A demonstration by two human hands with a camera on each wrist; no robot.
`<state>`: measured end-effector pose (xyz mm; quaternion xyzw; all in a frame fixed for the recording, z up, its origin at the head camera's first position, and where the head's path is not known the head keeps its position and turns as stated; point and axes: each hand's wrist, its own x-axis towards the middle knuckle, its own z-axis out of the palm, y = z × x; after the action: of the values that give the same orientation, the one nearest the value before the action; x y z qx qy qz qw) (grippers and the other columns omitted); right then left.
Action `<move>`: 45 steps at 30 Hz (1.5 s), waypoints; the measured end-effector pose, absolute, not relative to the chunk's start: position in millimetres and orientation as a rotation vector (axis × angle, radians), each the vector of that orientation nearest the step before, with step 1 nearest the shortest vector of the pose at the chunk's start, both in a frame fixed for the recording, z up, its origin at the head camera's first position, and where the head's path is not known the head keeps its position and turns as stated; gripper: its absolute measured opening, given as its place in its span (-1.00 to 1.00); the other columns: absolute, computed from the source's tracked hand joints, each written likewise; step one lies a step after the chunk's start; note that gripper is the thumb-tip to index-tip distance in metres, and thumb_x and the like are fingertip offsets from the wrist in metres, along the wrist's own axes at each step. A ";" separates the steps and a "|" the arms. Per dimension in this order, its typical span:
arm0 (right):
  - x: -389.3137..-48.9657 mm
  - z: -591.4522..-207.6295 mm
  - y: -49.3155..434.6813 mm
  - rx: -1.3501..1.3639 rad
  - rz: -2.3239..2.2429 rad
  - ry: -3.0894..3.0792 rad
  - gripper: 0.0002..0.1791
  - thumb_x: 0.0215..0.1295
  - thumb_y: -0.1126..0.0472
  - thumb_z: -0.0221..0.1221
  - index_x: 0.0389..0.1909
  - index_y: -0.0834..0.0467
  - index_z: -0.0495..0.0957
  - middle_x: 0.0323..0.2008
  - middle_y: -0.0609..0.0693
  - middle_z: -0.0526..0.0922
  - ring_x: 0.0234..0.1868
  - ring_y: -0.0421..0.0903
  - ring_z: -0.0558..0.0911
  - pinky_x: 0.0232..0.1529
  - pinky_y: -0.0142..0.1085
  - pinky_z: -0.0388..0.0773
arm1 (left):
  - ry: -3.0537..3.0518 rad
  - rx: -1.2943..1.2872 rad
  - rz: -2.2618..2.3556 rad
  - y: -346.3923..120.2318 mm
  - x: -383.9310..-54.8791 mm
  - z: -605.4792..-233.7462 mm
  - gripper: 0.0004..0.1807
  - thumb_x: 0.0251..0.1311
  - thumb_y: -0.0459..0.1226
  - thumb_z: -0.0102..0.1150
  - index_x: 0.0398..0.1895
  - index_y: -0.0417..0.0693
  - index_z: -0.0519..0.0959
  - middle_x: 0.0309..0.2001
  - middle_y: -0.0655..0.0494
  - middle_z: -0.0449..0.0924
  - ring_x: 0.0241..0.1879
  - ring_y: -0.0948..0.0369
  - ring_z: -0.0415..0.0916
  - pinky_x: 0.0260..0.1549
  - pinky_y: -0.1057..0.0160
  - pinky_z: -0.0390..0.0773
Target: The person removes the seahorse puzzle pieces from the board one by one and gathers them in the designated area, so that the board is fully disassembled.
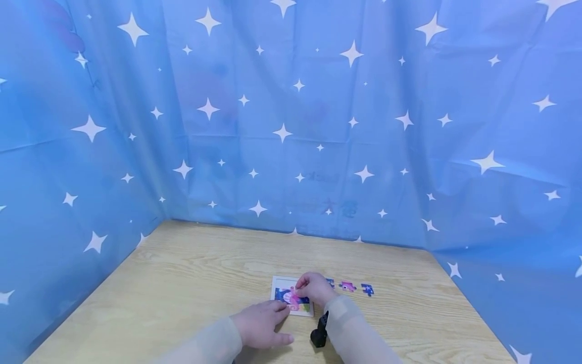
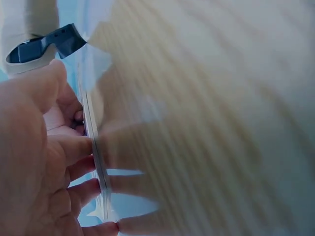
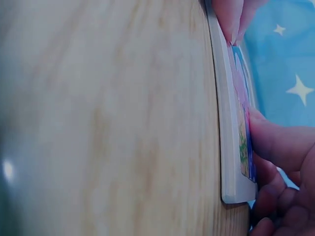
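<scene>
I've got the framed puzzle [image 1: 295, 304] at six o'clock on the bench [image 1: 204, 283]; my left hand [image 1: 261, 323], fingers spread, touches it from seven, my right hand's [image 1: 316, 287] thumb and forefinger meet over it, pinching what, I can't tell; loose pieces [image 1: 347, 286] at three!

White puzzle tray [image 1: 301, 314], loose pieces [image 1: 347, 286] on wooden table [image 1: 204, 268]

The right hand [image 1: 314, 288] pinched a pink piece [image 1: 295, 295] at the framed puzzle [image 1: 284, 278], while the left hand [image 1: 263, 323] touched the frame's near-left edge with its fingers, thumb spread. Just right of the right hand lay 3 loose pieces [image 1: 347, 286]. A black device [image 1: 320, 332] showed beside the right sleeve [image 1: 361, 336]. Beyond both hands, a starry blue curtain [image 1: 282, 162] met the wooden table [image 1: 213, 268].
</scene>
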<state>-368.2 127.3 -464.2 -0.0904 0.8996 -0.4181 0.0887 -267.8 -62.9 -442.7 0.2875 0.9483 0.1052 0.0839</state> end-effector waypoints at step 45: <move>-349.5 -452.7 85.2 -0.271 -1.340 2.550 -0.93 0.22 0.42 0.22 -0.31 0.23 0.58 -0.42 0.01 0.55 -0.45 -0.11 0.48 -0.48 -0.36 0.43 | 2.843 1.047 0.296 -75.1 -275.2 -447.5 -0.22 0.06 0.17 0.24 0.32 -0.02 0.43 0.34 0.18 0.34 0.33 0.20 0.25 0.23 0.27 0.32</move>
<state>-349.5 85.2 -452.7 -0.0931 0.8745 -0.4595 0.1240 -275.2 -75.1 -447.5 0.3436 0.9328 0.0971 0.0488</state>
